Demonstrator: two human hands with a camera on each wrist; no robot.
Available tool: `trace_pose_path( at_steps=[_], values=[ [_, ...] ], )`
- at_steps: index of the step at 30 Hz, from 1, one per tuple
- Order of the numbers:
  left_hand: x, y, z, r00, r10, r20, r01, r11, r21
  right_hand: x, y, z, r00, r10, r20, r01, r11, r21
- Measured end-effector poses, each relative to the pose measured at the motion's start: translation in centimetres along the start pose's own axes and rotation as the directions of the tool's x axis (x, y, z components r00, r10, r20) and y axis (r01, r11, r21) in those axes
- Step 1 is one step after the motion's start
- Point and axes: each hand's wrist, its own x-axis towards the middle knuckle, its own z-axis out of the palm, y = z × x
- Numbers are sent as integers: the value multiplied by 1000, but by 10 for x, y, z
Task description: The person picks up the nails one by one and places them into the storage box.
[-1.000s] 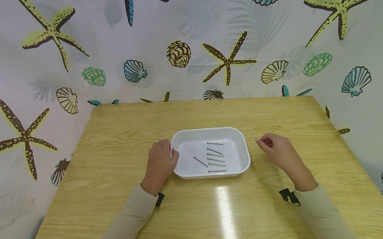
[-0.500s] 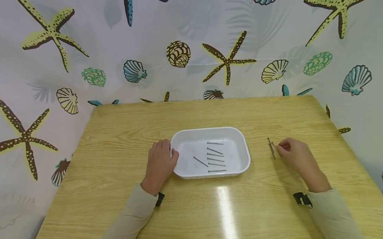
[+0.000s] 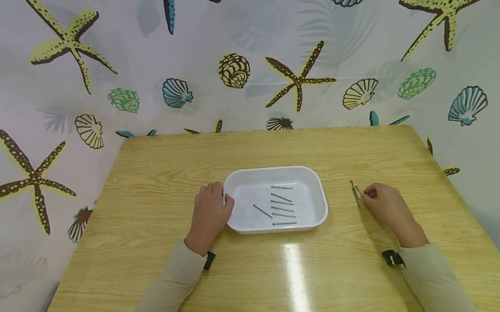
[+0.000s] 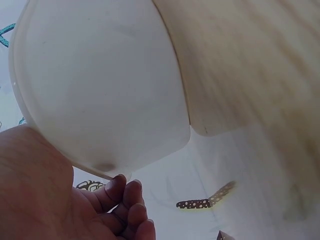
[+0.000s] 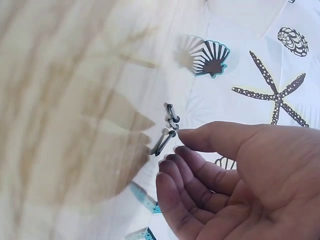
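A white plastic tray (image 3: 276,230) stands mid-table in the head view, several nails (image 3: 282,208) lying inside. My left hand (image 3: 210,212) holds the tray's left end; in the left wrist view its fingers (image 4: 135,200) curl beside the tray rim (image 4: 107,176). To the right of the tray, a few loose nails (image 3: 355,196) lie close together on the table. My right hand (image 3: 386,204) is at them, thumb and forefinger pinching the end of one nail (image 5: 164,142). The fingertips partly hide that nail in the head view.
The wooden table (image 3: 167,163) runs back to a hanging cloth (image 3: 246,36) printed with starfish and shells. Black straps (image 3: 392,257) show at both wrists.
My right hand moves from near the tray's right side to the loose nails, then stays there with a slight shift. The left hand and the tray have not moved.
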Motion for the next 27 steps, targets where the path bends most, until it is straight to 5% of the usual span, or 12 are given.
trace_pose_path(
  at_steps=[27],
  values=[
    [0,-1,1,1000,18,-19,-18,1000,1,5,-11,3,995,56,86,-49,995,-81]
  ],
)
